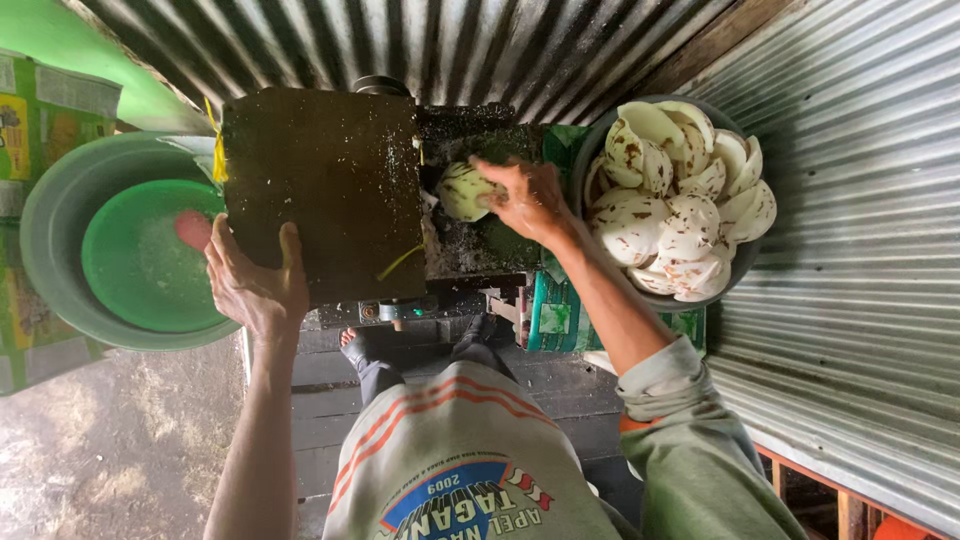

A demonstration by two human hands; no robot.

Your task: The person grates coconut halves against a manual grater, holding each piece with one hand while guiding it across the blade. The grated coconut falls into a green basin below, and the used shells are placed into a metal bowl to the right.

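Illumination: soft, diffuse daylight, even and moderately bright; no hard shadows, only a faint dull sheen on the corrugated metal wall [850,250]. Left of that wall, the dark machine cover [320,190] reads underexposed, surface detail mostly lost, while the pale slices in the bowl [600,130] just beside the wall sit near overexposure. Wide-angle distortion bends the wall's ribs towards the frame edges; focus is acceptable overall, slightly soft at the corners.

Beside your dark, speckled machine cover [320,190]: a grey-green basin [60,215] holding a bright green bowl [140,260]; opposite, creamy brown-flecked coconut pieces [680,200].
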